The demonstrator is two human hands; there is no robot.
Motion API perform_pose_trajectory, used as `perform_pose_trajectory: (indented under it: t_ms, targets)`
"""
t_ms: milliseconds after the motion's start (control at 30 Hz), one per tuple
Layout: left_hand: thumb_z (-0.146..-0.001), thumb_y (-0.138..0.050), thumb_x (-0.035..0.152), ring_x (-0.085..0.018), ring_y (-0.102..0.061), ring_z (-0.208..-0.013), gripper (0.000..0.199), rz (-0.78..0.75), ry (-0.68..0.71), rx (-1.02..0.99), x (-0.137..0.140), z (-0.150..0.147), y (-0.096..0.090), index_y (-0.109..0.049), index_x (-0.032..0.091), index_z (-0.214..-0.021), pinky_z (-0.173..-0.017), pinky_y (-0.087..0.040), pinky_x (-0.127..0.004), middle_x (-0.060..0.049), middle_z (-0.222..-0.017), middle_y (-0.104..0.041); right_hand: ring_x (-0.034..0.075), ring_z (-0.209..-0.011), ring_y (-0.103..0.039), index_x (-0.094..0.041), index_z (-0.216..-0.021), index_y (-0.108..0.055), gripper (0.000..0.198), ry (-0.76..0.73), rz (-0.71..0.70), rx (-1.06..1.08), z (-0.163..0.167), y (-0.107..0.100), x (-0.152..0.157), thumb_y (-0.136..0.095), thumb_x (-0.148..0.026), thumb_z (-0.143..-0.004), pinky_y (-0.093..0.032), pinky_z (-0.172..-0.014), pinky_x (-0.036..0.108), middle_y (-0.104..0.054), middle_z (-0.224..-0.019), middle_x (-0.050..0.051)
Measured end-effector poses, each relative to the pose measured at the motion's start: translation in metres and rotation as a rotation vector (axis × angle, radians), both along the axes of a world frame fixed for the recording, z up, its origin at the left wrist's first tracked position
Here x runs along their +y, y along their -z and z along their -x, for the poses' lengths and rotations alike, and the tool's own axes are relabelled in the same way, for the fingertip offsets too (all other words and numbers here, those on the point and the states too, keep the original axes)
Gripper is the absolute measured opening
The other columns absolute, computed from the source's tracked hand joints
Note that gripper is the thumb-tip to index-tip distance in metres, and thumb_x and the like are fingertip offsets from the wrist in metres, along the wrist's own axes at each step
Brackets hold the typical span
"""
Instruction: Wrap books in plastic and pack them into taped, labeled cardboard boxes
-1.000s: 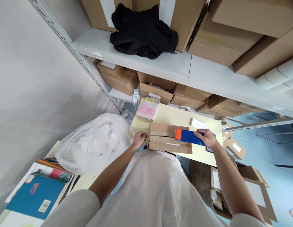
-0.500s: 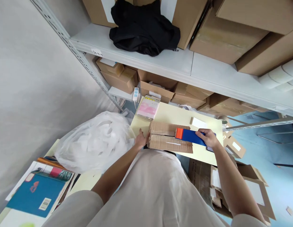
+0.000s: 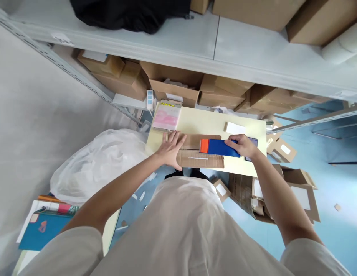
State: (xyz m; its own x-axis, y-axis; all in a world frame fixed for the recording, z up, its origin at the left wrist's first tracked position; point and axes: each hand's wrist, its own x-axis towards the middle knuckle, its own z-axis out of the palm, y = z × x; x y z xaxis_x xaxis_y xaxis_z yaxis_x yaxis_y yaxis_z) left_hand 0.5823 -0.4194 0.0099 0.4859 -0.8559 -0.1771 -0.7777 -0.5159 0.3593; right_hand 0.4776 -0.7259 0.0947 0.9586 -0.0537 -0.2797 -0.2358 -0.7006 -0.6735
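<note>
A flattened piece of brown cardboard point(image 3: 201, 161) lies on the cream table point(image 3: 195, 119) in front of me, a slit running along its middle and a white strip on its lower half. My left hand point(image 3: 170, 149) rests over its left end, fingers spread and thumb at the near edge. My right hand point(image 3: 242, 145) grips the right end of a flat blue, box-like item with an orange end point(image 3: 220, 147), thumb on top. That item lies over the cardboard's right part, orange end pointing left. A phone point(image 3: 252, 143) is partly hidden behind my right hand.
Beyond the cardboard are a pink-and-white book point(image 3: 167, 117) and a small white pad point(image 3: 235, 128). A bulging plastic bag point(image 3: 98, 165) stands at left, near a blue folder point(image 3: 42, 232). Shelving point(image 3: 184, 42) with cartons overhangs the far side; open cartons point(image 3: 299, 180) sit on the floor at right.
My left hand has moved from the cardboard's left edge onto its top, fingers now spread. My right hand still holds the blue item, which sits slightly further left over the cardboard. The view has shifted.
</note>
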Motion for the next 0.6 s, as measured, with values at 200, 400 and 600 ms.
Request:
perform_pose_trajectory:
  t_ms: [200,400,600]
  targets:
    - [-0.036,-0.077,0.066,-0.047,-0.008,-0.142,0.147,-0.076,-0.014,-0.030,0.000,0.003,0.002,-0.007,0.009,-0.152,-0.109,0.007,-0.066,-0.027,-0.156,-0.012,0.009,-0.048,-0.035,-0.020,-0.052,-0.039,0.053,-0.079,-0.016,0.070,0.005,-0.003,-0.024,-0.051,-0.061,-0.084,-0.028,-0.046,0.026,-0.038,-0.049,-0.003]
    - [-0.041,-0.075,0.065,-0.047,-0.019,-0.138,0.142,-0.120,-0.046,-0.047,-0.003,0.002,-0.003,-0.008,0.004,-0.151,-0.110,0.007,-0.065,-0.029,-0.150,-0.024,0.010,-0.048,-0.040,-0.020,-0.054,-0.047,0.050,-0.025,-0.040,0.117,0.047,0.015,-0.105,-0.054,-0.061,-0.081,-0.030,-0.046,0.026,-0.044,-0.050,-0.002]
    - [-0.043,-0.077,0.062,-0.047,-0.015,-0.140,0.143,-0.253,-0.078,-0.070,0.015,-0.008,-0.013,-0.004,0.004,-0.151,-0.109,0.007,-0.067,-0.029,-0.152,-0.020,0.010,-0.049,-0.036,-0.020,-0.053,-0.046,0.051,0.003,-0.065,0.009,0.028,0.062,-0.114,-0.053,-0.063,-0.079,-0.029,-0.048,0.027,-0.040,-0.049,-0.003]
